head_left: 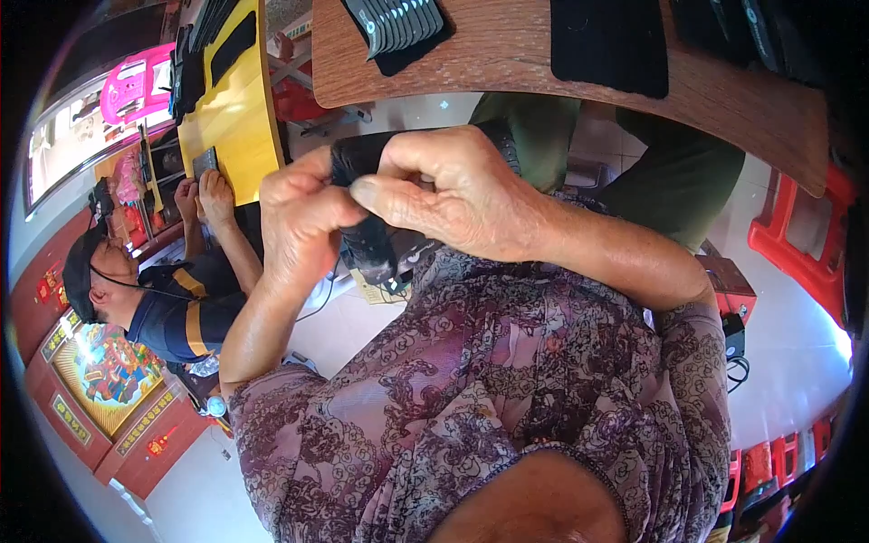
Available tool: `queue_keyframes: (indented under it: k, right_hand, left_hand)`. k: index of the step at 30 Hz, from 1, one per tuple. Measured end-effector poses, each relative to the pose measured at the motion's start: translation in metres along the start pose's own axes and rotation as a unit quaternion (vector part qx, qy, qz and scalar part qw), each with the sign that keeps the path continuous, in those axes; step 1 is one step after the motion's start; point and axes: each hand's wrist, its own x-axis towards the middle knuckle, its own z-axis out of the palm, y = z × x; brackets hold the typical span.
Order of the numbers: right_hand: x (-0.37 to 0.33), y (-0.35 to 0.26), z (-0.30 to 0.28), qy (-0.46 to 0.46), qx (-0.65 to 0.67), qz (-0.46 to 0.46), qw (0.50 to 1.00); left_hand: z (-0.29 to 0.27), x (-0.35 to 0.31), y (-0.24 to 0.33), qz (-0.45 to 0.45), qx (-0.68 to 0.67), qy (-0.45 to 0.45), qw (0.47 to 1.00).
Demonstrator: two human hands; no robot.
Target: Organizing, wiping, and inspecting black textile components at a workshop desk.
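My left hand (299, 213) and my right hand (453, 195) are close together in front of my chest, below the near edge of the brown table. Both pinch a piece of black cloth (355, 158), thumbs meeting near its middle. The cloth stands up between the fingers and some dark fabric (371, 249) hangs beneath them. Its full shape is hidden behind the hands. On the table lie a fanned stack of dark flat pieces (403, 27) with a light print and a single flat black piece (608, 45) with rounded corners.
More black pieces (724, 32) lie at the table's far right. To the left, a co-worker (172, 290) in a cap handles a small dark piece (205, 163) at a yellow table (240, 118). A red plastic stool (801, 226) stands right; a pink chair (136, 86) is far left.
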Motion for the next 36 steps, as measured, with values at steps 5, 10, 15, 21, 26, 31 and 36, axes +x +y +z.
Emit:
queue_keyframes:
  k: [5,10,15,21,26,31,36]
  right_hand:
    - [0.004,-0.017,-0.002,-0.047,-0.157,-0.048,0.985]
    - [0.003,-0.005,-0.007,-0.044,-0.102,-0.062,0.992]
    - [-0.005,0.011,-0.01,-0.052,0.005,-0.005,0.999]
    - [0.001,0.005,-0.017,-0.08,0.043,0.088,0.992]
    - [0.005,0.013,-0.019,-0.11,0.06,0.096,0.988]
    - [0.003,0.01,-0.025,-0.117,0.029,0.114,0.986]
    - [0.0,0.031,-0.016,-0.074,0.007,0.003,0.997]
  left_hand:
    - [0.01,-0.012,-0.002,0.158,0.158,-0.041,0.974]
    - [0.005,0.003,0.009,0.079,0.248,-0.03,0.965]
    - [-0.004,0.017,-0.011,0.033,0.023,-0.076,0.996]
    - [-0.01,0.015,-0.014,0.085,0.146,-0.077,0.983]
    - [-0.009,0.017,-0.021,0.174,0.257,-0.045,0.949]
    - [0.001,0.022,-0.02,0.115,0.126,-0.013,0.985]
    - [0.009,0.024,-0.028,0.322,0.44,0.073,0.835]
